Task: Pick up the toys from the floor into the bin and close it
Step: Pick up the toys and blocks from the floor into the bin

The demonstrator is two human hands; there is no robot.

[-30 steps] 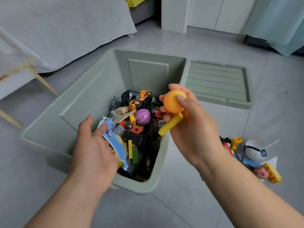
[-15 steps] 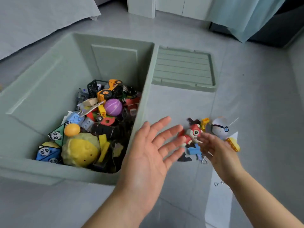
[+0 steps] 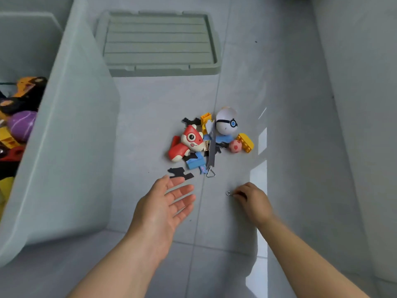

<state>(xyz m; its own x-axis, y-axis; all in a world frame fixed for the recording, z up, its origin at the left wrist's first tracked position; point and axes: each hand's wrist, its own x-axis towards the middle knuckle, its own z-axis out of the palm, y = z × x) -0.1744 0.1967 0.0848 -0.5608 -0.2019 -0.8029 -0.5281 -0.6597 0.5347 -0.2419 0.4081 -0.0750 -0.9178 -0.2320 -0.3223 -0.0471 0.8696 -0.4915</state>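
A pale green bin (image 3: 71,147) fills the left side, with toys visible inside at its left edge. Its lid (image 3: 159,43) lies flat on the floor behind it. A small pile of toys sits on the floor: a red and white fox figure (image 3: 187,145), a white egg toy with blue goggles (image 3: 226,123), a yellow brick (image 3: 246,142), a pink ball (image 3: 234,146), a blue block (image 3: 194,161). My left hand (image 3: 163,207) hovers palm up, fingers apart, just below a black flat piece (image 3: 179,173). My right hand (image 3: 254,200) pinches a small metal hook (image 3: 229,193) at floor level.
Grey tiled floor stretches all around the pile. A metal triangle ring (image 3: 211,172) on a grey strap lies at the pile's near edge. A bright strip of light falls on the floor to the right of the toys.
The view has swung right, away from the bin. My right hand drew back from the pile toward me and closed on the small metal hook. My left hand stays open.
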